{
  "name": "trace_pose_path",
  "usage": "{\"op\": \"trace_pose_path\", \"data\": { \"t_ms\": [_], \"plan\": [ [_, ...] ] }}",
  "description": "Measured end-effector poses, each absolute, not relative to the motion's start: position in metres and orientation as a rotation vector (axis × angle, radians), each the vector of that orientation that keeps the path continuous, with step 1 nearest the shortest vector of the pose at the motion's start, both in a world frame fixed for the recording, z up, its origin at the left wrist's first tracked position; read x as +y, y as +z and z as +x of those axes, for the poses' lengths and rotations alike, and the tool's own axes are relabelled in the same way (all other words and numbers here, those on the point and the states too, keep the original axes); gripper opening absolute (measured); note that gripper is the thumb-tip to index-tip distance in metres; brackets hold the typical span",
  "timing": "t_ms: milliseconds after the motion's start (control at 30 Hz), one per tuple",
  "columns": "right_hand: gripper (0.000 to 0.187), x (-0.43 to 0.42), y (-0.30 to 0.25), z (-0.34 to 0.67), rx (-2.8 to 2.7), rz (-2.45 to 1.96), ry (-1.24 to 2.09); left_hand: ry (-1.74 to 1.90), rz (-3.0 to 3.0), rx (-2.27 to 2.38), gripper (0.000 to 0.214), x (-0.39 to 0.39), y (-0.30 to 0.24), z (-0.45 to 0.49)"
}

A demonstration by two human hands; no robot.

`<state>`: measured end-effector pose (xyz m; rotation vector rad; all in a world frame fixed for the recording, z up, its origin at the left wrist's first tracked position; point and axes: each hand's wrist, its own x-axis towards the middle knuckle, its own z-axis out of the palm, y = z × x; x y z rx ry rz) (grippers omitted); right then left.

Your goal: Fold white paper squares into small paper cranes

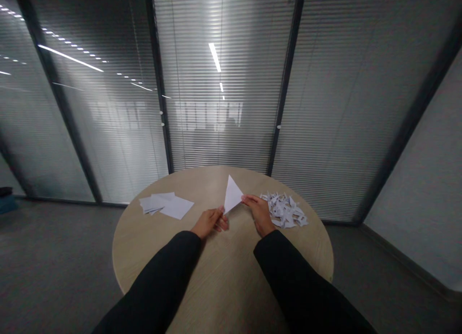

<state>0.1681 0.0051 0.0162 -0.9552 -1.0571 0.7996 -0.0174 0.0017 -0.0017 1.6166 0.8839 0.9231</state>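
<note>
Between my two hands, a white sheet of paper (233, 195) shaped as a triangle is held up above the table, one point upward. My left hand (212, 221) pinches its lower left corner between thumb and fingers. At the lower right corner, my right hand (258, 211) grips it with the fingertips. Beside my right hand lies a heap of small folded white paper pieces (287, 210). Left of my left hand, several flat white paper sheets (176, 207) overlap in a loose stack.
The round wooden table (224, 276) carries all the paper, its curved edge close beyond the sheets and the heap. Behind it stands a glass partition with blinds (224, 146) in dark frames. A pale wall (426, 204) rises at the right; grey floor surrounds the table.
</note>
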Motion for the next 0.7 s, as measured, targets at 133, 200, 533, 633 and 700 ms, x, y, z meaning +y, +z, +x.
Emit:
{"op": "trace_pose_path", "data": {
  "t_ms": [133,200,533,633,700],
  "plan": [
    [0.027,0.004,0.016,0.167,-1.112,-0.952,0.820,1.022,1.587,0.912,0.056,0.001,0.002,-0.019],
    [0.027,0.002,0.018,0.165,-1.144,-0.960,0.827,1.035,1.577,0.881,0.054,0.001,0.005,-0.019],
    [0.027,-0.003,0.021,0.160,-1.219,-1.019,0.856,1.072,1.538,0.943,0.039,0.008,0.004,-0.018],
    [0.030,-0.005,0.022,0.158,-1.217,-1.011,0.876,1.096,1.562,0.945,0.038,0.009,0.003,-0.020],
    [0.035,-0.007,0.023,0.155,-1.216,-0.991,0.927,1.155,1.568,0.970,0.038,0.009,0.004,-0.022]
  ]
}}
